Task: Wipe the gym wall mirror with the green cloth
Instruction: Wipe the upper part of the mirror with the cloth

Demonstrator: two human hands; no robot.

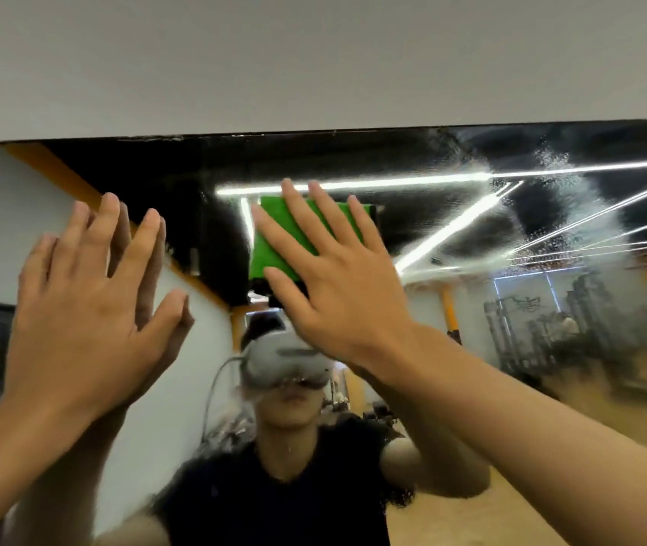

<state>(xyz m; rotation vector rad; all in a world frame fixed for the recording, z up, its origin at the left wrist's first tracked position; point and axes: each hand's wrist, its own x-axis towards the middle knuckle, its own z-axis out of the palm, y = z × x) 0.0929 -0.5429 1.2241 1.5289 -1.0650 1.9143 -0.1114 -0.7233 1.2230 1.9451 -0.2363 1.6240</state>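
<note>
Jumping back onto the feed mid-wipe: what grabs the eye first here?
The right hand presses the green cloth flat against the mirror, near its top edge at centre. The left hand lies flat on the glass to the left, meeting its own reflection. Cloudy, speckled streaks smear the mirror's upper right.

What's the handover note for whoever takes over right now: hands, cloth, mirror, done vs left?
Left hand: open, flat on the glass, holding nothing.
Right hand: straight fingers press the green cloth against the mirror, near its top edge.
Done: glass around the cloth looks clear; how much has been wiped cannot be told.
Left: misty streaks on the upper right of the mirror, right of the cloth, not yet wiped.
</note>
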